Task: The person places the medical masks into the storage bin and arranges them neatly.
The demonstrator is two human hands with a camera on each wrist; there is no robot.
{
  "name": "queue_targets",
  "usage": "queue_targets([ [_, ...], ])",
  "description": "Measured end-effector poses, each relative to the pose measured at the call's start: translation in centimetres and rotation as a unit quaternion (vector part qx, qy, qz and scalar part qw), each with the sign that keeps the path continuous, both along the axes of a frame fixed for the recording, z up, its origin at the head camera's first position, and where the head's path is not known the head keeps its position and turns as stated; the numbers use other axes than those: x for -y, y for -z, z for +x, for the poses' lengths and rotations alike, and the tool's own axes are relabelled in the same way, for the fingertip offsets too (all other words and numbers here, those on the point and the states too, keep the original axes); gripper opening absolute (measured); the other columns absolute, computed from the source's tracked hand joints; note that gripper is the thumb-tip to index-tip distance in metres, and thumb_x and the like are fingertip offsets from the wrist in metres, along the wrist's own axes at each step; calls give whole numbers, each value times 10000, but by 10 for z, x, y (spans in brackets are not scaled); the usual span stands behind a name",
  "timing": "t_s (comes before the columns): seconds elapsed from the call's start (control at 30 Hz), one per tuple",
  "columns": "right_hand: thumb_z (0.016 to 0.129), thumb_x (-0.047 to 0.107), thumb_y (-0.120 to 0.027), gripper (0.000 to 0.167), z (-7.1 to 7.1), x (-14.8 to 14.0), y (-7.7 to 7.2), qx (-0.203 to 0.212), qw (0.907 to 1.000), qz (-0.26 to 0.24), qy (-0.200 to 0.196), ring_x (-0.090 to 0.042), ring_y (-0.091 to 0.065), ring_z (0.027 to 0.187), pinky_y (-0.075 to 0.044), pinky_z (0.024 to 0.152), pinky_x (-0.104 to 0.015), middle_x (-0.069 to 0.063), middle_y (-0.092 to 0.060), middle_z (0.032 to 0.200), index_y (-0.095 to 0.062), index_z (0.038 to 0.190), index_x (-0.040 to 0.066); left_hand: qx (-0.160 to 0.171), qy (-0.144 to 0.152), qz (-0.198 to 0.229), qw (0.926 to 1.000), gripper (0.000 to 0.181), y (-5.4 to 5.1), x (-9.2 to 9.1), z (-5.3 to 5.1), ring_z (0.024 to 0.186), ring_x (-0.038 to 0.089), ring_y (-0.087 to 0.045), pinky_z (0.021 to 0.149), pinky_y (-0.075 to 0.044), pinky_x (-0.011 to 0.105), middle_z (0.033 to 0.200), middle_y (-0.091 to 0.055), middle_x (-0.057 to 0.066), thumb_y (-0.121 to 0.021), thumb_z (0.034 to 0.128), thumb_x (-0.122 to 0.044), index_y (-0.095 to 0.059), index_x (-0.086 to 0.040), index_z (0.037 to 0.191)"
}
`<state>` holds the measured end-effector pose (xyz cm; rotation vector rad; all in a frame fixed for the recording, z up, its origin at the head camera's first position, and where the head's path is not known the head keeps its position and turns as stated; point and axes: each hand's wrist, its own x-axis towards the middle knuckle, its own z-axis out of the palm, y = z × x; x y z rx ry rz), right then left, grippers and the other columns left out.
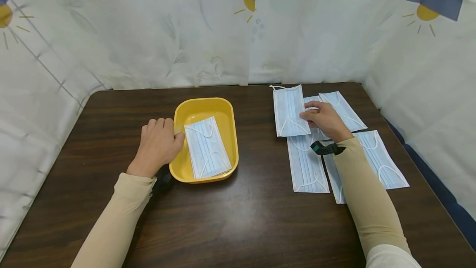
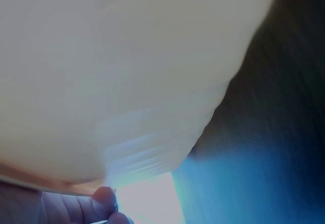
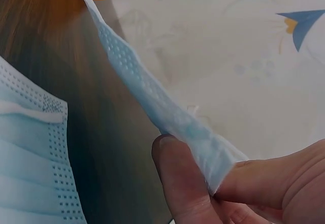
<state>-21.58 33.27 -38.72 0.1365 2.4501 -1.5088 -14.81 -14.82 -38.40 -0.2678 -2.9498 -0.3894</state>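
Note:
My left hand point(image 1: 157, 146) is at the left side of a yellow tray point(image 1: 182, 168), gripping its rim between thumb and fingers. Inside the tray lies a pale blue face mask point(image 1: 206, 148) with white ear loops. My right hand point(image 1: 323, 117) pinches another face mask point(image 1: 291, 111) by its right edge, raised above other masks. In the right wrist view, this held mask point(image 3: 137, 76) appears nearly edge-on between thumb and fingers. The left wrist view is mostly filled by a blurred pale surface, with fingertips point(image 2: 105, 197) at its lower edge.
Several loose masks point(image 1: 383, 160) lie spread and partly overlapping under and around my right hand, toward the right edge of the dark wooden table point(image 1: 238, 226). A patterned white curtain point(image 1: 208, 32) hangs behind the table and along its sides.

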Motion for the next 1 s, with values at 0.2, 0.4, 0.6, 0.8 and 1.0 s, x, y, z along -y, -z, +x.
queue_targets([
  [0.2, 980, 248, -693, 558, 4, 6, -5, -20, 9999, 169, -9, -57, -655, 814, -566, 758, -202, 86, -692, 1000, -485, 1445, 20, -48, 38, 11, 10000, 291, 0, 0, 0, 796, 367, -407, 714, -313, 445, 795, -501, 182, -421, 962, -219, -530, 33, 866],
  [0.4, 983, 225, -686, 553, 7, 12, -9, -14, 10000, 49, -60, -32, -665, 816, -566, 764, -191, 120, -696, 957, -478, 1444, 3, -87, 31, 31, 10000, 280, 0, 0, 1, 794, 365, -402, 713, -301, 435, 791, -493, 179, -424, 961, -217, -518, 23, 850],
  [0.6, 985, 221, -683, 552, 9, 18, -12, 33, 9999, 24, -102, -54, -665, 803, -564, 775, -197, 96, -705, 962, -475, 1449, 5, -42, 16, 10, 10000, 293, -1, 1, 1, 802, 369, -400, 725, -313, 450, 798, -492, 183, -421, 965, -225, -523, 33, 868],
  [0.8, 991, 247, -679, 515, 11, 26, -12, 24, 9997, 133, -187, -78, -686, 840, -572, 787, -227, 18, -720, 1061, -508, 1429, 37, -29, 1, 23, 10000, 300, -1, 2, 1, 815, 376, -408, 743, -324, 462, 817, -506, 191, -425, 967, -225, -535, 43, 890],
  [1.0, 998, 268, -670, 481, 15, 32, -12, 13, 9990, 235, -375, -58, -683, 931, -571, 819, -231, -27, -709, 1138, -528, 1403, 50, 86, 40, 35, 9999, 321, -1, 1, 2, 834, 378, -402, 761, -328, 473, 850, -511, 193, -409, 976, -239, -542, 49, 930],
])
